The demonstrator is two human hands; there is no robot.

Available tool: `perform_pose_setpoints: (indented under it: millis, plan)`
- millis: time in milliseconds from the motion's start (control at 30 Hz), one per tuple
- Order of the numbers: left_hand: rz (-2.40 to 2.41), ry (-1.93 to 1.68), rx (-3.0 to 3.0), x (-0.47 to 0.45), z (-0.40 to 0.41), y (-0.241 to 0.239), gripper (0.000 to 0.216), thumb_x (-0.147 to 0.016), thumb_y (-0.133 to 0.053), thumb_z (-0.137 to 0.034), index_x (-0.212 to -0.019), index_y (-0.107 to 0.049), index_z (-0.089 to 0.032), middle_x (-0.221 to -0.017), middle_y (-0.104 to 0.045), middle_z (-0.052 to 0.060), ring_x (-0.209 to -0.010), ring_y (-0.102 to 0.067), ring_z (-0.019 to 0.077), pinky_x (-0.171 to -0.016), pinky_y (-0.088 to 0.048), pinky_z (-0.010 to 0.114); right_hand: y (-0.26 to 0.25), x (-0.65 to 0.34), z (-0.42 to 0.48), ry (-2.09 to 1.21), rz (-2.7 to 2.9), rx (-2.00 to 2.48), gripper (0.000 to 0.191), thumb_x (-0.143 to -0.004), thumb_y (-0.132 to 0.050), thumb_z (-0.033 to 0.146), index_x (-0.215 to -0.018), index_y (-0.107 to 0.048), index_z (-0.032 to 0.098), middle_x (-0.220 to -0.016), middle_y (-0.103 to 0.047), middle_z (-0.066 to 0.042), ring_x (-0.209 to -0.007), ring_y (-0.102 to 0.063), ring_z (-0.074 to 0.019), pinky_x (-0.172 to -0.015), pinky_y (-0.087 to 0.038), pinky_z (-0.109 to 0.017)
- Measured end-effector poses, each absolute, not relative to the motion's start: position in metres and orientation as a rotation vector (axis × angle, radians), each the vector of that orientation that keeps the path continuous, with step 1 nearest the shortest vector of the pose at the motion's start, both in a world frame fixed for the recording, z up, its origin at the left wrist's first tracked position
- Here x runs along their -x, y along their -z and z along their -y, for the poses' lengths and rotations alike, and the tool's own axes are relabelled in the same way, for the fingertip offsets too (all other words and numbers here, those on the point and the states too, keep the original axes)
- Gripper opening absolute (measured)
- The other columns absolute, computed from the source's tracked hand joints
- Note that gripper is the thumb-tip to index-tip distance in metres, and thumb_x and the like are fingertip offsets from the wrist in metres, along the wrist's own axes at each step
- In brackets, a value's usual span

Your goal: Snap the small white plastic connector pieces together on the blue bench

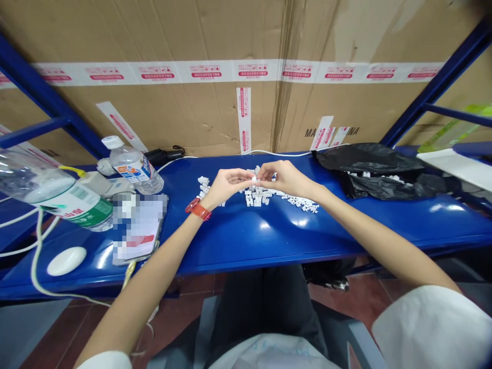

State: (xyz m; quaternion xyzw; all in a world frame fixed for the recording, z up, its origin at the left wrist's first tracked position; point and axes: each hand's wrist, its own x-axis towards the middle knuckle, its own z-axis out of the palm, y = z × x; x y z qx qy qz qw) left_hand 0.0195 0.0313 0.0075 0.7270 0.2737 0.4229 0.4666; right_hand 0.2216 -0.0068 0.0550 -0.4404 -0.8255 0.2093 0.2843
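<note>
My left hand (229, 185) and my right hand (280, 177) meet fingertip to fingertip above the blue table. Pinched between them is a small white plastic piece (254, 179), too small to make out in detail. Both hands are closed on it, thumbs and forefingers together. Under and around them lie many loose white plastic pieces (253, 198); some sit to the left behind my left hand, and another spread of pieces (303, 204) reaches to the right beneath my right wrist. A red watch (198, 209) is on my left wrist.
On the left stand a large bottle (77, 202) and a smaller water bottle (132, 166), with a phone (144, 230), a white mouse (66, 261) and cables. At right lies a black plastic bag (372, 169) with white pieces inside. Cardboard (192, 113) rises behind the blue table (230, 246).
</note>
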Motion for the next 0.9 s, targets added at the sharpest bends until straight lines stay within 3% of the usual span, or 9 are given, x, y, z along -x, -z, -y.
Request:
perform_pose_setpoints:
  millis: [167,333,533,600,733,833,900]
  plan:
    - [-0.756,-1.036,-1.939,-0.006,-0.040,-0.011,0.027,-0.075,-0.080,-0.037,-0.091,-0.074,-0.016,-0.086,-0.076,0.007,-0.075,-0.069,0.0154,-0.074,-0.058,0.030,-0.052,-0.256,0.004,-0.456,2.254,1.338,0.008,-0.080,-0.068,0.025,-0.081,-0.068,0.017,-0.075,-0.071,-0.004,-0.069,-0.062,-0.0165,-0.067,-0.046,-0.031]
    - [-1.025,-1.065,-2.278,0.005,-0.054,-0.011,0.021,-0.077,-0.066,-0.021,-0.094,-0.078,-0.020,-0.095,-0.078,0.006,-0.082,-0.068,0.0182,-0.068,-0.051,0.029,-0.057,-0.287,0.007,-0.363,2.358,1.468,0.018,-0.077,-0.074,0.032,-0.087,-0.071,0.018,-0.077,-0.070,-0.005,-0.066,-0.060,-0.0182,-0.064,-0.044,-0.033]
    - [-1.271,-1.635,-2.209,0.019,-0.063,-0.016,0.041,-0.072,-0.047,-0.002,-0.095,-0.077,-0.020,-0.092,-0.076,0.002,-0.077,-0.065,0.0147,-0.060,-0.043,0.026,-0.050,-0.196,-0.011,-0.433,2.536,1.036,0.014,-0.085,-0.068,0.021,-0.097,-0.072,0.015,-0.098,-0.074,-0.008,-0.083,-0.064,-0.0186,-0.077,-0.047,-0.031]
    - [-1.331,-1.759,-2.146,0.024,-0.064,-0.019,0.045,-0.069,-0.044,0.002,-0.093,-0.076,-0.019,-0.091,-0.074,0.002,-0.079,-0.064,0.0147,-0.061,-0.042,0.025,-0.040,-0.160,-0.024,-0.342,2.655,0.923,0.023,-0.082,-0.069,0.011,-0.105,-0.071,0.016,-0.105,-0.074,-0.009,-0.092,-0.064,-0.0204,-0.082,-0.046,-0.032]
    - [-1.302,-1.745,-2.157,0.025,-0.062,-0.021,0.043,-0.068,-0.043,0.004,-0.089,-0.073,-0.018,-0.090,-0.073,0.003,-0.080,-0.064,0.0158,-0.061,-0.043,0.026,-0.024,-0.128,-0.043,-0.250,2.786,0.858,0.022,-0.079,-0.063,0.000,-0.091,-0.073,0.016,-0.095,-0.075,-0.008,-0.088,-0.064,-0.0200,-0.083,-0.044,-0.032]
    - [-1.190,-1.759,-2.186,0.018,-0.053,-0.022,0.033,-0.078,-0.049,-0.003,-0.096,-0.072,-0.017,-0.093,-0.072,0.005,-0.081,-0.063,0.0158,-0.063,-0.044,0.027,-0.026,-0.142,-0.047,-0.441,2.530,0.963,0.005,-0.081,-0.068,0.010,-0.084,-0.070,0.014,-0.086,-0.074,-0.007,-0.078,-0.063,-0.0169,-0.075,-0.045,-0.030]
    - [-1.079,-1.724,-2.242,0.010,-0.046,-0.022,0.024,-0.086,-0.057,-0.015,-0.106,-0.069,-0.018,-0.094,-0.070,0.005,-0.079,-0.062,0.0152,-0.064,-0.045,0.027,-0.032,-0.162,-0.046,-0.685,2.226,1.027,0.010,-0.084,-0.070,0.024,-0.083,-0.068,0.014,-0.079,-0.071,-0.005,-0.069,-0.061,-0.0142,-0.067,-0.046,-0.028]
